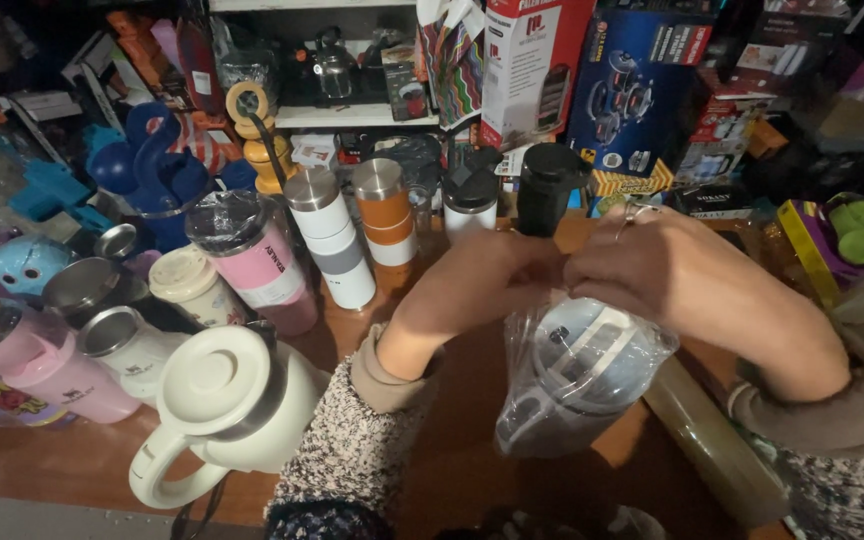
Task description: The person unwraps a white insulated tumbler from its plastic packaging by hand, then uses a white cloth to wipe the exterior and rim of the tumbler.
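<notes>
Both hands meet above a dark tumbler with a pale lid (572, 375), which is wrapped in a clear plastic bag (642, 345) and stands on the brown wooden table (62, 460). My left hand (477, 275) pinches the top of the bag from the left. My right hand (652, 265), with a ring on one finger, grips the bag's top from the right. The two hands touch each other over the bag's mouth.
A cream jug with a handle (227, 405) stands at the left front. Behind it crowd pink (262, 265), white-grey (332, 240), orange-banded (387, 215) and black (547, 185) tumblers. Printed boxes (632, 85) and shelves fill the back. A roll of film (712, 440) lies at the right.
</notes>
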